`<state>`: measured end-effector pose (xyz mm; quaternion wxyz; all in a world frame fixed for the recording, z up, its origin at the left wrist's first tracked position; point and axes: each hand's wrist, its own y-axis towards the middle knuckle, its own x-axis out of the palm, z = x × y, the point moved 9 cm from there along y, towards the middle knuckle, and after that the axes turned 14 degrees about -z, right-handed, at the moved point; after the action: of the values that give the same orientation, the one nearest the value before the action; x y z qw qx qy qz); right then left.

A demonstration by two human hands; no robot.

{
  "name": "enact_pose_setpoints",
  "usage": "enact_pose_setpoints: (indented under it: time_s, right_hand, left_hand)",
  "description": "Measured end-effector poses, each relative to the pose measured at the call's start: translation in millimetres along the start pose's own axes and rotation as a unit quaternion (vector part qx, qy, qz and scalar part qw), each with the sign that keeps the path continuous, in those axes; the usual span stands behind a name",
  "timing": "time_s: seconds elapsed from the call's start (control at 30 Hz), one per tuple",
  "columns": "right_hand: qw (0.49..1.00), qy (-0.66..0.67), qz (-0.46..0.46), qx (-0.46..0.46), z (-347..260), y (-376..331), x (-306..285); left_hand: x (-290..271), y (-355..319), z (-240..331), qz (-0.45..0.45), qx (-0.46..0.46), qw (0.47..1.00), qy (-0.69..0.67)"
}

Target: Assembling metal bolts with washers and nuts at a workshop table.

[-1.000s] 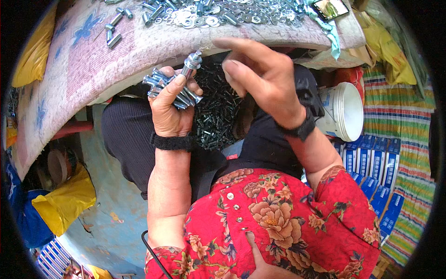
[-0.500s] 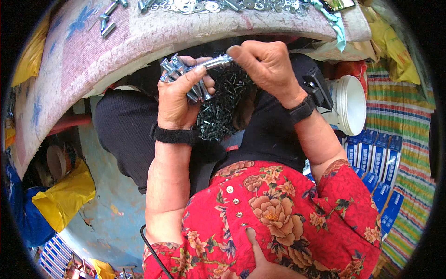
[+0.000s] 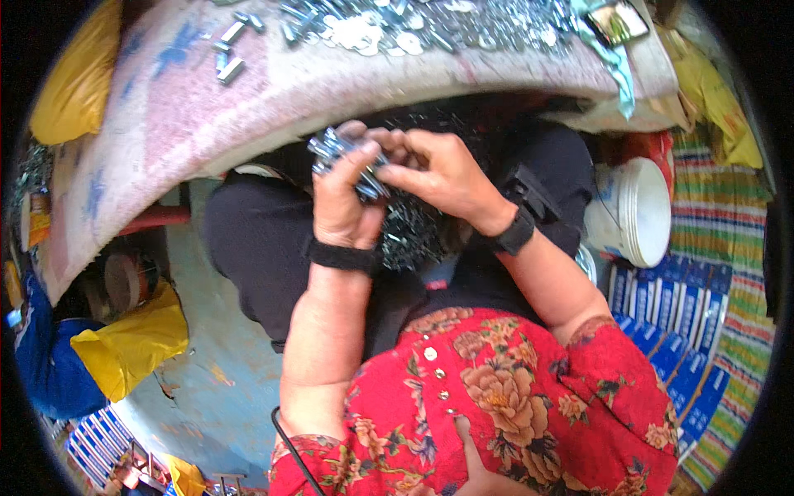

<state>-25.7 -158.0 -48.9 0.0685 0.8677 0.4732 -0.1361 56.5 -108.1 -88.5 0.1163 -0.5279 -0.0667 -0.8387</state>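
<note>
Lying on the far surface (image 3: 207,124), washers (image 3: 356,35) and metal cylinders (image 3: 230,71) spread out; a white bucket (image 3: 610,215) is at right. The left hand (image 3: 349,198) grips a bunch of bolts (image 3: 329,149), a dark heap of small parts (image 3: 409,240) nearer; the right hand's (image 3: 442,174) bent fingers block the view, so its hold cannot be told. Unlike half a second before, they are beside the left hand's, not at a jutting bolt's end

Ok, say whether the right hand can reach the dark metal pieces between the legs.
Probably yes: the dark metal pieces lie close to the right hand, with nothing visible blocking its way down.
</note>
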Motion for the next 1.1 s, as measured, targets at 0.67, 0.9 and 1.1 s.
enact_pose_setpoints:
  time_s: [0.67, 0.9, 1.1]
  right_hand:
    - [0.999, 0.028, 0.012, -0.04, -53, 9, -23]
    - [0.98, -0.118, -0.106, -0.119, -87, 70, 20]
    - [0.933, -0.262, 0.03, -0.244, -109, 150, 29]
  left_hand:
    - [-5, -9, 37, 0.018, 0.062, 0.996, -0.059]
    - [-12, -20, 57, 0.023, 0.063, 0.997, 0.042]
    - [-27, -29, 85, 0.048, 0.144, 0.988, 0.011]
